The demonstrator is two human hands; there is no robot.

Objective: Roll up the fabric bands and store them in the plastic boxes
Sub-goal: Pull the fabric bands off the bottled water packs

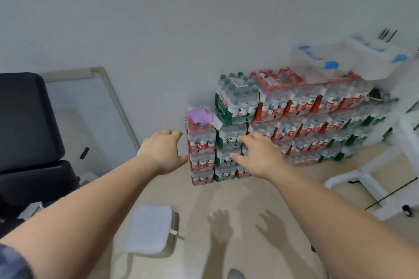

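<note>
Against the wall, shrink-wrapped packs of water bottles point(294, 118) are stacked in rows on the floor point(238, 199), presumably to keep the walkway free. Head view: the left hand point(162, 150) and right hand point(258, 156) are held out in front of the stack at arm's length, palms down, fingers spread and nothing held; both grips are open. A purple cloth point(200, 115) lies on the lowest column of packs; whether it is a fabric band cannot be told. Clear plastic boxes point(347, 61) with blue fittings are rested on top of the stack, well apart from the hands and blurred. No rolled band is seen. The task is judged not yet begun; the outstretched arms suggest a reach toward the cloth.
</note>
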